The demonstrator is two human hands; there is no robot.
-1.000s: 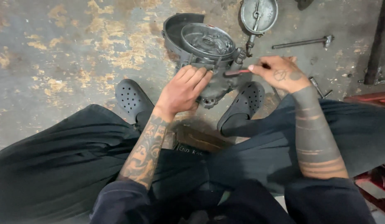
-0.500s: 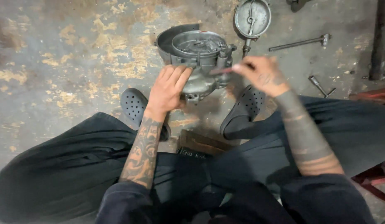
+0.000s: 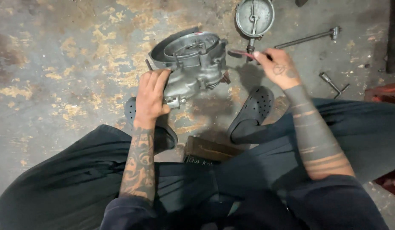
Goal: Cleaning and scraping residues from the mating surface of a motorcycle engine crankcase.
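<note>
A grey metal engine casing [image 3: 193,64] stands on the stained concrete floor between my feet. My left hand [image 3: 151,96] grips its near left edge and steadies it. My right hand [image 3: 276,68] is shut on a small tool with a reddish handle [image 3: 242,53], whose tip points left at the casing's right side. I sit on a low wooden block [image 3: 208,150], wearing dark trousers and black perforated clogs [image 3: 253,110].
A round metal cover [image 3: 254,17] lies on the floor behind the casing. A long metal rod tool [image 3: 307,38] lies to the right of it, and a small T-shaped wrench [image 3: 332,84] lies further right. A red object [image 3: 384,91] sits at the right edge.
My left hand slid from the casing's top down to its near left edge. My right hand lifted off the casing and moved right with the tool. The casing now stands more tilted.
</note>
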